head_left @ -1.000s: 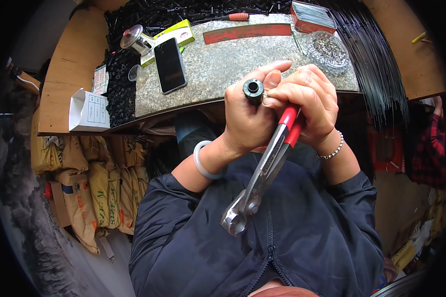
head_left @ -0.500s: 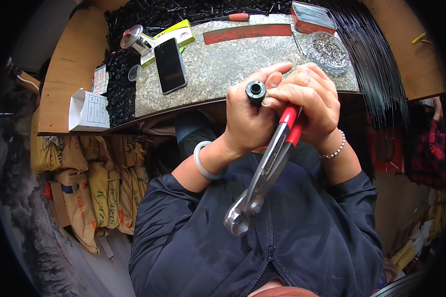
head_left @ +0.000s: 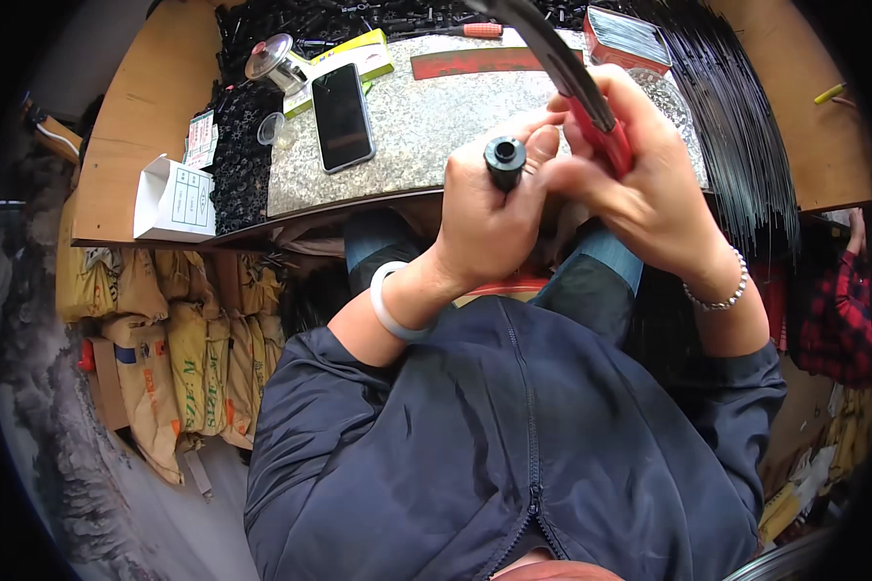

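Right up front, gripping a short, glossy black tube in the bare left hand, with thumb and fingers clamped round it! Raised over the near edge of the grey speckled slab from this angle, showing a ringed round end and a dark central bore, turned up to the camera. Close alongside, clutching steel pliers with red-sleeved handles in the bare right hand, with fingers curled round the grips. Touching the tube with those blurred fingertips? Cannot tell. Pointing up and away, cut off at the top of view.

Onward, past a black rectangular phone, to the print: small lines on the white cardboard carton, too small to read; likewise on the flat yellow-green box. Farther down, below slab level, big readable green capitals on tan and yellow sacks.
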### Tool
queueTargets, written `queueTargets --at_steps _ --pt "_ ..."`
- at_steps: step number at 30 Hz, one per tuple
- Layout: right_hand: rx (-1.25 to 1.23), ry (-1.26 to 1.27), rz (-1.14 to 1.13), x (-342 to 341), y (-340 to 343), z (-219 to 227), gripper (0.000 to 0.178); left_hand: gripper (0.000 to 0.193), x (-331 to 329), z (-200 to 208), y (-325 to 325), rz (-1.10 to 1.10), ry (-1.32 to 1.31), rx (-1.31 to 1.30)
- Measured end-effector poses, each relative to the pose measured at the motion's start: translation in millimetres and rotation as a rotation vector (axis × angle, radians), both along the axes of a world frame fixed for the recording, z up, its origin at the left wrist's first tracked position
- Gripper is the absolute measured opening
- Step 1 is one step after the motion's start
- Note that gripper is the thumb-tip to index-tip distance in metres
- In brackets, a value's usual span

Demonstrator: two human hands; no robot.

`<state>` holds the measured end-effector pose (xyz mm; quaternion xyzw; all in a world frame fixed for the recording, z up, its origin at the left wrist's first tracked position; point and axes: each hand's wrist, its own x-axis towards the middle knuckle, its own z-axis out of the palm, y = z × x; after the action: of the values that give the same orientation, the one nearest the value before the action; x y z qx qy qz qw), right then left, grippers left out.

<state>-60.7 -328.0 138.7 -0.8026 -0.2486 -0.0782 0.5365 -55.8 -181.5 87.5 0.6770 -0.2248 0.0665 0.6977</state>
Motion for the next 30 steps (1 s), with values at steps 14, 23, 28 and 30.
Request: queueTargets --at_steps 14,23,28,30 --pt "-0.348 0.358 0.246 -49 -42 -4 0.013 0.03 7 13 18 0.084 0.008 0.037" --pt "-0.12 0.554 0.29 -48 -46 4 0.03 0.026 2 19 20 0.041 0.091 0.097" --pt "-0.242 0.523 0.3 -46 -48 13 0.036 0.026 1 16 16 0.053 0.078 0.078" --pt "-0.232 0.544 0.293 -46 -48 16 0.034 0.026 1 17 15 0.055 0.072 0.068"
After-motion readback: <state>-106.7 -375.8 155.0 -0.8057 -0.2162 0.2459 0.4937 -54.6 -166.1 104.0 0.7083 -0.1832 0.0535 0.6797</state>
